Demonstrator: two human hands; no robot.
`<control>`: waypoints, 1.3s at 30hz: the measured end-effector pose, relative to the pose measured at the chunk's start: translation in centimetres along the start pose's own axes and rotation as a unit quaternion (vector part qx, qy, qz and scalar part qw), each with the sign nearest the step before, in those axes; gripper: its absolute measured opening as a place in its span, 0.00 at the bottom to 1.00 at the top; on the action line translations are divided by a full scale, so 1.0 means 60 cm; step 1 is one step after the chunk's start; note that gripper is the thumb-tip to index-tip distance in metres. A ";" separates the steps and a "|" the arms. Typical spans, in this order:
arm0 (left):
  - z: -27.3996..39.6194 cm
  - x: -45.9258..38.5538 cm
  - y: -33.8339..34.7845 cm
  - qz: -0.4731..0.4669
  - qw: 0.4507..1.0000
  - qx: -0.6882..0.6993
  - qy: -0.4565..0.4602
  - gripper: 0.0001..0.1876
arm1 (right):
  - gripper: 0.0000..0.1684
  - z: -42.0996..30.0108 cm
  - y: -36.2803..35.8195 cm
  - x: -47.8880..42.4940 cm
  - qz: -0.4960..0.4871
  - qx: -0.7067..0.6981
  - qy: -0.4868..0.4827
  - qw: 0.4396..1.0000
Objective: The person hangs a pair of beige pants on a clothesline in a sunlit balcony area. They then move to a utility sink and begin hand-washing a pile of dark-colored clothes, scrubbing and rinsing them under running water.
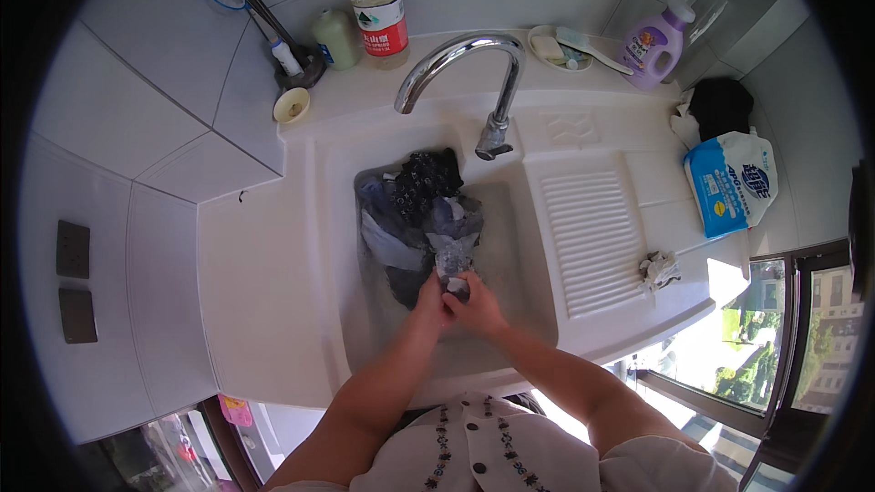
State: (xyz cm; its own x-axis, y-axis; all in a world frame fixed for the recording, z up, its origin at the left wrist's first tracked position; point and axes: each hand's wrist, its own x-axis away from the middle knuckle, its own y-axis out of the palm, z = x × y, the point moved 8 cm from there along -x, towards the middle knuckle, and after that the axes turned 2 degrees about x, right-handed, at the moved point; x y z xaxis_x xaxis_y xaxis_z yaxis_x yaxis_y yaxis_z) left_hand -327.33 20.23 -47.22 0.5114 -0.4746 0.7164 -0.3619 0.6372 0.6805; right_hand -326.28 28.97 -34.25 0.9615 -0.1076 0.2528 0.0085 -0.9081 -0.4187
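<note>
My left hand (432,302) and my right hand (476,304) meet low over the basin of a white laundry sink (540,314), both closed on one end of a wet grey cloth (454,256). The rest of this cloth stretches away from my hands towards the other laundry. Black patterned fabric (429,181) lies behind it, and a pale blue-grey cloth (393,246) lies in the water to the left. Darker fabric is partly under my left hand. A chrome faucet (465,48) arches above the basin's back edge; no water is seen running from it.
A ribbed washboard (595,239) is moulded right of the basin, with a crumpled cloth (660,270) beside it. A blue-and-white detergent pouch (731,184) and black fabric (721,108) lie farther right. Along the back ledge stand a plastic bottle (383,27), a soap dish (560,49) and a purple jug (653,48).
</note>
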 end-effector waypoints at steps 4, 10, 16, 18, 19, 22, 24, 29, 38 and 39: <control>-0.002 0.091 0.073 0.087 0.994 -0.057 0.016 0.18 | 0.20 -0.066 -0.071 0.058 -0.023 -0.033 0.035 0.999; -0.016 0.172 0.197 -0.050 0.998 -0.035 -0.014 0.19 | 0.07 -0.001 -0.079 -0.024 0.013 -0.577 0.112 0.809; 0.000 0.185 0.224 -0.030 0.997 -0.064 0.007 0.19 | 0.07 -0.048 -0.079 -0.039 -0.072 -0.497 0.053 0.863; 0.001 0.228 0.214 0.100 0.985 -0.123 -0.069 0.20 | 0.06 -0.101 -0.101 -0.031 -0.024 -0.264 -0.142 0.954; 0.001 0.228 0.213 0.054 0.990 -0.103 -0.084 0.21 | 0.05 -0.145 -0.097 -0.017 -0.005 -0.139 -0.237 0.962; 0.008 0.190 0.197 -0.033 0.997 0.001 -0.065 0.22 | 0.08 -0.206 -0.083 0.018 0.013 -0.157 -0.281 0.947; 0.019 0.185 0.206 -0.021 0.999 0.009 -0.034 0.23 | 0.09 -0.181 -0.072 0.010 0.024 -0.319 -0.140 0.937; 0.058 0.173 0.226 0.003 0.990 -0.061 0.127 0.18 | 0.12 -0.104 -0.045 -0.019 0.016 -0.663 0.103 0.741; 0.080 0.253 0.310 -0.009 0.461 -0.722 0.516 0.08 | 0.15 -0.004 0.013 -0.008 0.007 -0.673 0.268 0.689; 0.074 0.256 0.308 -0.025 0.447 -0.726 0.522 0.08 | 0.15 -0.005 0.020 -0.001 -0.009 -0.668 0.289 0.686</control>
State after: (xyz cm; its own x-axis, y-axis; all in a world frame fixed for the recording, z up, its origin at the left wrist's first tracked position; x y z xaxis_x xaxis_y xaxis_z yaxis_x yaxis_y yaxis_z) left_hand -329.61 21.98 -22.95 0.8506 -0.4506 -0.2709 0.1704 0.7238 -0.6687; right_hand -326.39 27.79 -34.51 0.6923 0.1167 0.7121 -0.6108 -0.4308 0.6644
